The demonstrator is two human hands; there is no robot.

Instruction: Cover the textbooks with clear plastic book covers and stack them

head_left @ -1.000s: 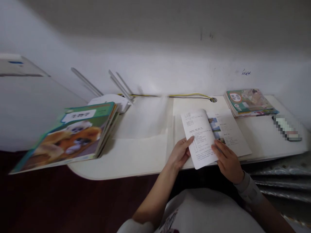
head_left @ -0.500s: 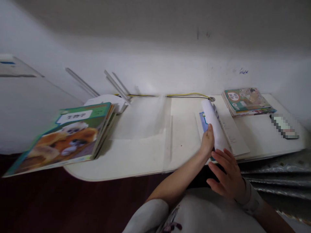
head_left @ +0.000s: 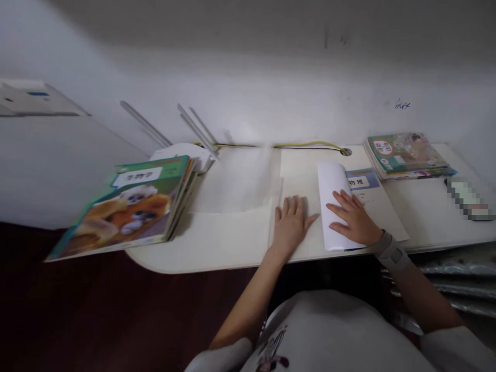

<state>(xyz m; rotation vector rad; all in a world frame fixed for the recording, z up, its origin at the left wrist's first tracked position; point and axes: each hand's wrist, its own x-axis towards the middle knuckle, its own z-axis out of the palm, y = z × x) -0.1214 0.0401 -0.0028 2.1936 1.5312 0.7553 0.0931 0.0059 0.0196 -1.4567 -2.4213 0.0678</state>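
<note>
A textbook with a white cover and blue band [head_left: 372, 176] lies on the white desk in front of me. A plain white sheet or flap [head_left: 332, 178] covers its left part; whether it is attached to the book I cannot tell. My right hand [head_left: 354, 219], with a grey band on the wrist, rests spread over the flap and the book. Left of the flap, my left hand [head_left: 290, 227] lies flat on the desk surface, fingers spread and holding nothing. A translucent sheet [head_left: 236, 186] lies beyond it to the left.
Several books topped by an animal-cover textbook [head_left: 135, 206] overhang the desk's left end, before a white router [head_left: 182, 151]. Another book stack [head_left: 411, 155] and a phone [head_left: 468, 199] are at right. A yellow cable [head_left: 310, 143] runs along the wall to a desk hole.
My left hand has moved from the book leftward onto the desk. My right hand has come down flat on the white flap, and the book's titled cover now shows. The view has shifted slightly.
</note>
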